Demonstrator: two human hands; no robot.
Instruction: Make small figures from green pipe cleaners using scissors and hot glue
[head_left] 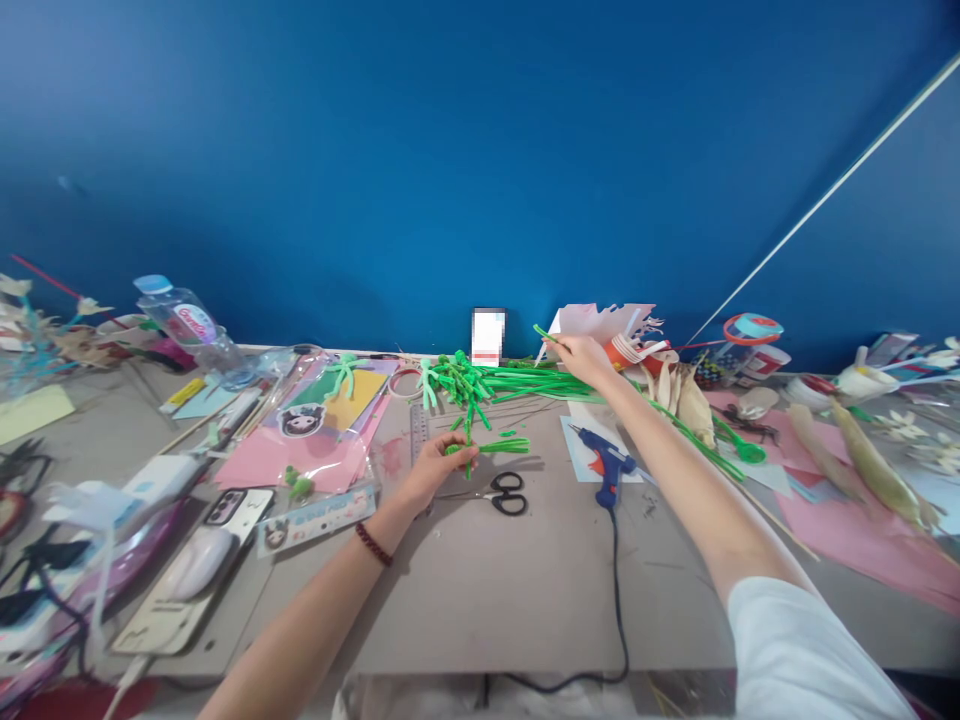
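My left hand [444, 462] is closed on a small bunch of green pipe cleaners [504, 446], their looped ends pointing right. Further back, my right hand [583, 357] pinches one end of a green pipe cleaner [543, 332] above the far side of the table. A pile of twisted green pipe cleaners [459, 378] lies between the hands, with long straight green stems [547, 382] running right beneath my right wrist. Black-handled scissors [508, 494] lie just below my left hand's bunch. To their right rests a blue glue gun [604, 462] on light blue paper.
On the left are coloured paper sheets [255, 450], a white phone [196, 570] with a mouse on it, and a plastic bottle [191, 325]. Dried husks [694, 405] and pink paper [874, 520] lie right. The glue gun's cord [616, 590] crosses the front edge. A blue wall [465, 160] stands behind.
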